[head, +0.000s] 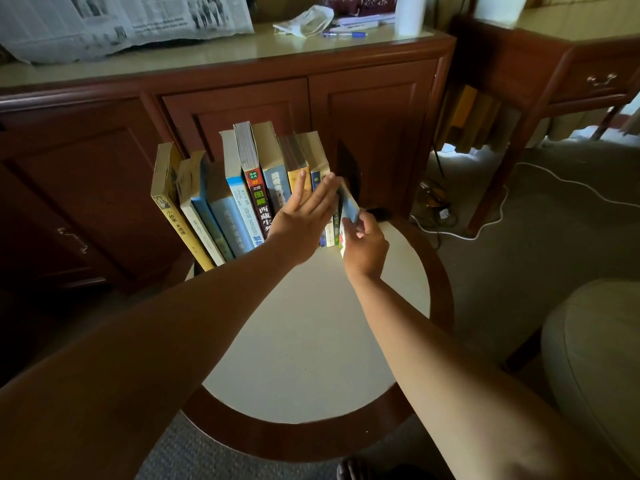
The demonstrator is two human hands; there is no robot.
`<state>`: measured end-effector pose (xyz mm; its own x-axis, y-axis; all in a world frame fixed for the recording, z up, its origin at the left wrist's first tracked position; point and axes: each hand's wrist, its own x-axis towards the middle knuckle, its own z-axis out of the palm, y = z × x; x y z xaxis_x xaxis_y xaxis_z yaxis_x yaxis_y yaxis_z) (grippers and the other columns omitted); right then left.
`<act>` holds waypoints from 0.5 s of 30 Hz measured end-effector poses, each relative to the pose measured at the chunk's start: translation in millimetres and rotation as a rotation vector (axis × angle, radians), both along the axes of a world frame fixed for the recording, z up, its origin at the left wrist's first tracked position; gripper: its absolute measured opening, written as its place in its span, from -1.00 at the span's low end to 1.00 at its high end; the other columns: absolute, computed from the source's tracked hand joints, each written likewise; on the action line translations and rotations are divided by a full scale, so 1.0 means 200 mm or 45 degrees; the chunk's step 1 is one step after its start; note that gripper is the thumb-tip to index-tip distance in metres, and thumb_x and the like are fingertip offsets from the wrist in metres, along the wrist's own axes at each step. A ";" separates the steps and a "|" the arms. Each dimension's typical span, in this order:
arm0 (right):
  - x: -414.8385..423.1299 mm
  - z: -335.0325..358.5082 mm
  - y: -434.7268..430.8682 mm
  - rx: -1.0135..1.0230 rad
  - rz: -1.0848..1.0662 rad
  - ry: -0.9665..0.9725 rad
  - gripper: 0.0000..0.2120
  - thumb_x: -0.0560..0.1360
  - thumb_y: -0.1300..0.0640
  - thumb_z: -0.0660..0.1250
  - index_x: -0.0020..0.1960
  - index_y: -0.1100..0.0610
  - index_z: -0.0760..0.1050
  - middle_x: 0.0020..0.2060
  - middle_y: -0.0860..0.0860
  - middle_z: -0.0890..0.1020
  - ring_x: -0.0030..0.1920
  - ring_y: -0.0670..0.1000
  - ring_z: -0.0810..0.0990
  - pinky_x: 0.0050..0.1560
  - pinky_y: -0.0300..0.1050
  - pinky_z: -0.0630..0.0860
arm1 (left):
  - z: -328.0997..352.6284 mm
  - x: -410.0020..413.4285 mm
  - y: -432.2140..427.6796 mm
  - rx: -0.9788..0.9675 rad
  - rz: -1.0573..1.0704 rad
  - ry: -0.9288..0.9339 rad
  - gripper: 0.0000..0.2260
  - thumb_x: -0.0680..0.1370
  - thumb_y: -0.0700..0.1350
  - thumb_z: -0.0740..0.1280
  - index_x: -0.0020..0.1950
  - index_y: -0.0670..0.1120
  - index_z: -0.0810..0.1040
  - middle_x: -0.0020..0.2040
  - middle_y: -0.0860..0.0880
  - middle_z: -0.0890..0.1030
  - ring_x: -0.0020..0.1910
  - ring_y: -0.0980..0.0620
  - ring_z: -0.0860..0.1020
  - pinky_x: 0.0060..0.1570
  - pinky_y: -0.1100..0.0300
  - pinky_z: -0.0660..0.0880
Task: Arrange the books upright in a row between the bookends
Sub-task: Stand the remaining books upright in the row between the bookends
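Head view: the row (242, 188) stands at the far side of the table (311, 341), its left books leaning left. The left hand (304, 216), fingers straight, presses the row's right end. The right hand (367, 244) pinches a thin book (348, 202) in the gap beside the black bookend (348, 164). My guess at the risks: the book jams or shoves the bookend right, or the leaning left end topples, since no left bookend shows
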<state>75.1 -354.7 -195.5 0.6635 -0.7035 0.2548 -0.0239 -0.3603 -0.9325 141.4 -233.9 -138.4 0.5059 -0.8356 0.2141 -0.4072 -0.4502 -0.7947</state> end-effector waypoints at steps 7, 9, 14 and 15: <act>0.06 0.03 -0.07 -0.050 0.413 0.237 -0.70 0.69 0.00 0.20 0.37 0.00 0.53 0.20 -0.03 0.67 0.10 -0.05 0.64 -0.10 -0.33 0.45 | -0.04 -0.01 0.07 -0.163 -0.066 0.082 -0.38 0.67 -0.11 -0.01 0.70 -0.17 -0.17 0.69 -0.20 -0.20 0.67 -0.20 -0.19 0.51 -0.38 -0.31; 0.07 0.03 -0.07 -0.055 0.445 0.254 -0.66 0.71 0.00 0.15 0.43 0.01 0.48 0.26 0.01 0.65 0.19 0.01 0.64 -0.06 -0.29 0.47 | -0.07 -0.02 0.12 -0.252 -0.088 0.117 -0.42 0.67 -0.15 -0.09 0.69 -0.19 -0.15 0.70 -0.20 -0.13 0.68 -0.20 -0.11 0.57 -0.34 -0.21; 0.10 0.04 -0.05 -0.099 0.392 0.299 -0.65 0.73 0.04 0.11 0.47 0.05 0.41 0.28 0.05 0.63 0.20 0.02 0.65 -0.15 -0.41 0.46 | -0.20 -0.11 0.24 -0.512 -0.035 0.352 -0.37 0.66 -0.15 0.05 0.69 -0.21 -0.11 0.70 -0.20 -0.12 0.68 -0.18 -0.15 0.62 -0.25 -0.16; 0.11 0.04 -0.04 -0.095 0.385 0.301 -0.65 0.73 0.04 0.12 0.48 0.06 0.39 0.29 0.05 0.62 0.22 0.04 0.65 -0.12 -0.38 0.49 | -0.22 -0.12 0.25 -0.541 -0.030 0.380 -0.35 0.65 -0.15 0.10 0.69 -0.21 -0.09 0.70 -0.20 -0.11 0.68 -0.19 -0.14 0.62 -0.25 -0.17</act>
<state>97.1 -362.9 -188.0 0.8844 -0.4528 0.1130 -0.1175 -0.4504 -0.8851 116.5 -183.8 -181.7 0.5792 -0.7179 0.3862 -0.6019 -0.6961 -0.3913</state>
